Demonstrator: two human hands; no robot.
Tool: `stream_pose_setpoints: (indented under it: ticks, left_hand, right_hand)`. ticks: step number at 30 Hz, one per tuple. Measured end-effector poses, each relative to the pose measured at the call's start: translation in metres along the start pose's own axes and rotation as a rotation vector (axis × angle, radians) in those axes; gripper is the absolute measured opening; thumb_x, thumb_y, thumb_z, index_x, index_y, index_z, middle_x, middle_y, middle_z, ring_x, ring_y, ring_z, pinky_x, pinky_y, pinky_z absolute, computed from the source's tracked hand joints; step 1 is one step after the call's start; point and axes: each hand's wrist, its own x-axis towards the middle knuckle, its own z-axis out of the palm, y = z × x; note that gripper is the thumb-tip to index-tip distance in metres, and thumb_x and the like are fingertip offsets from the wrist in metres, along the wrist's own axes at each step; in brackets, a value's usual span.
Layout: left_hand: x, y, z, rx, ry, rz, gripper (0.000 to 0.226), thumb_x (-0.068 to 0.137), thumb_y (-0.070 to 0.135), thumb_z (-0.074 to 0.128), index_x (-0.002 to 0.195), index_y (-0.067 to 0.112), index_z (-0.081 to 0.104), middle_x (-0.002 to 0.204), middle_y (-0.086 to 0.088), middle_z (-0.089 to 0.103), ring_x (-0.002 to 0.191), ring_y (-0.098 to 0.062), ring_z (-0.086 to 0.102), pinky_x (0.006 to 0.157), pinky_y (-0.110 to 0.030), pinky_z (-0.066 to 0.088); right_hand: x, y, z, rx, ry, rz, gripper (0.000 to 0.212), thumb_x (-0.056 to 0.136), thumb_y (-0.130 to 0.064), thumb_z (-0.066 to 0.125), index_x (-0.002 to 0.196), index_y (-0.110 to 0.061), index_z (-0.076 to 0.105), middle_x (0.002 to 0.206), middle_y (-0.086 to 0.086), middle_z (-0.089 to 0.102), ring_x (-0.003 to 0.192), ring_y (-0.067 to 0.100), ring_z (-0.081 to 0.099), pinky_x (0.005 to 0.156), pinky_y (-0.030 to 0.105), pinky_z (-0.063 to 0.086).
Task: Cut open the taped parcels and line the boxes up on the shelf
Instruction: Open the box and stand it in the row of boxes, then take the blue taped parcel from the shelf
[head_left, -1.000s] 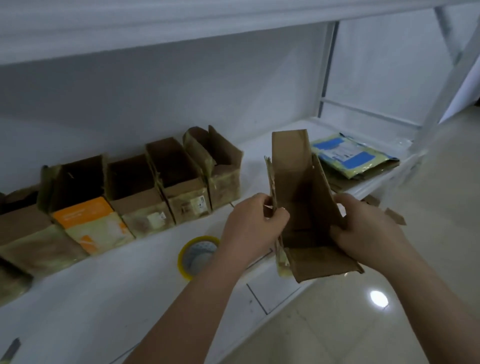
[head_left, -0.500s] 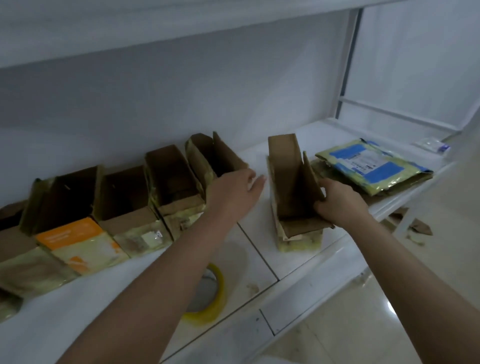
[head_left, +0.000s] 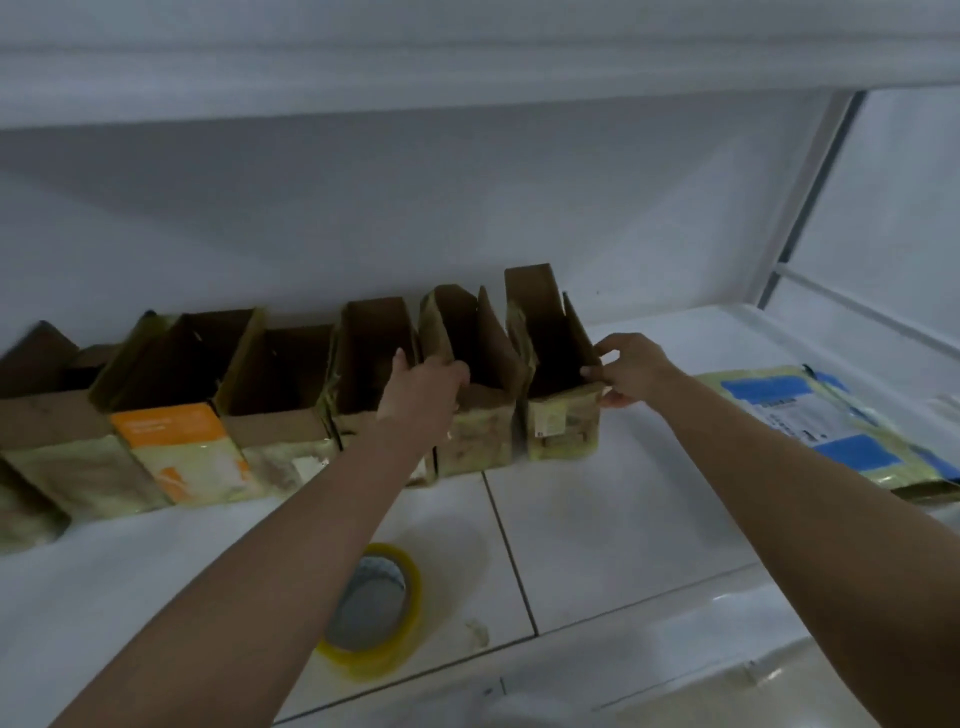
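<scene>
Counting along the white shelf from the left, I log six opened cardboard boxes standing in one row against the back wall, with a further taped edge showing at the far left that I cannot count with certainty.

1. Leftmost box: brown, flaps up, partly cut off by the frame.
2. Orange-fronted box: one only with that label.
3. Third box: plain brown, yellowish tape below.
4. Fourth box: just beside my left hand.
5. Fifth box: my left hand grips its left flap, fingers curled over the edge.
6. End box: last in the row, touching the fifth; my right hand pinches its right wall, thumb below.

One yellow tape roll lies flat near the shelf's front edge, between my forearms. One sealed parcel with blue tape lies flat at the right, well apart from the row.
</scene>
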Motion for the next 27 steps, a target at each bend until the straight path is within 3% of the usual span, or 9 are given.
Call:
stream_pose_setpoints:
  ticks: [4,7,9,11,14,16,19,27]
  left_hand:
    - [0.003,0.001,0.004,-0.054,0.016,-0.032,0.030,0.095,0.004,0.052,0.117,0.023,0.053,0.115,-0.003,0.057,0.110,-0.023,0.056,0.120,-0.051,0.003]
    - [0.004,0.003,0.006,-0.068,-0.010,-0.026,0.031,0.095,0.004,0.051,0.117,0.025,0.055,0.113,-0.002,0.059,0.110,-0.023,0.057,0.120,-0.051,0.002]
    - [0.005,0.002,0.005,-0.062,-0.017,-0.022,0.028,0.098,0.011,0.049,0.121,0.026,0.055,0.118,-0.003,0.058,0.114,-0.024,0.055,0.119,-0.052,0.004]
    - [0.007,0.004,-0.001,-0.028,0.013,-0.018,0.031,0.099,0.022,0.049,0.130,0.027,0.052,0.135,-0.008,0.051,0.126,-0.027,0.049,0.118,-0.054,0.008]
    - [0.010,0.027,-0.015,-0.031,0.190,0.101,0.033,0.098,0.027,0.050,0.131,0.024,0.055,0.147,-0.006,0.043,0.134,-0.029,0.042,0.116,-0.053,0.016]
    - [0.011,0.053,-0.023,-0.091,0.246,0.244,0.032,0.098,0.026,0.049,0.129,0.022,0.058,0.142,-0.004,0.048,0.130,-0.026,0.044,0.115,-0.049,0.018]
    - [0.011,0.093,-0.022,-0.158,0.199,0.388,0.034,0.097,0.027,0.051,0.130,0.022,0.057,0.142,-0.002,0.048,0.131,-0.023,0.042,0.117,-0.045,0.017]
    - [0.007,0.176,0.002,-0.218,0.038,0.565,0.036,0.098,0.031,0.051,0.132,0.022,0.054,0.141,-0.002,0.048,0.126,-0.023,0.045,0.110,-0.040,0.027]
  right_hand:
    - [0.013,-0.006,0.014,0.032,-0.088,-0.036,0.038,0.092,-0.028,0.068,0.126,-0.013,0.060,0.106,0.015,0.070,0.076,0.029,0.072,0.069,0.033,0.059]
    - [0.013,-0.001,0.017,0.023,-0.154,-0.088,0.038,0.096,-0.041,0.058,0.127,-0.018,0.059,0.109,0.007,0.068,0.082,0.025,0.072,0.070,0.028,0.054]
    - [0.010,0.006,0.011,-0.029,-0.088,-0.137,0.040,0.098,-0.048,0.050,0.122,-0.018,0.062,0.105,0.003,0.065,0.081,0.022,0.069,0.070,0.027,0.050]
    - [0.006,0.014,0.002,-0.170,0.052,-0.200,0.041,0.098,-0.049,0.048,0.122,-0.019,0.062,0.113,0.005,0.066,0.096,0.024,0.066,0.082,0.029,0.049]
    - [-0.012,0.027,-0.009,-0.411,0.159,-0.252,0.045,0.098,-0.050,0.045,0.133,-0.022,0.052,0.118,0.007,0.067,0.111,0.028,0.060,0.095,0.038,0.048]
    - [-0.027,0.037,-0.013,-0.495,0.192,-0.264,0.046,0.099,-0.048,0.045,0.137,-0.021,0.046,0.113,0.009,0.068,0.109,0.029,0.061,0.092,0.040,0.050]
    - [-0.052,0.060,-0.022,-0.557,0.240,-0.212,0.046,0.100,-0.042,0.044,0.140,-0.019,0.042,0.114,0.011,0.066,0.110,0.032,0.059,0.091,0.042,0.049]
    - [-0.105,0.143,-0.076,-0.689,0.350,0.026,0.049,0.098,-0.043,0.047,0.142,-0.023,0.039,0.124,0.013,0.062,0.112,0.034,0.058,0.082,0.039,0.051]
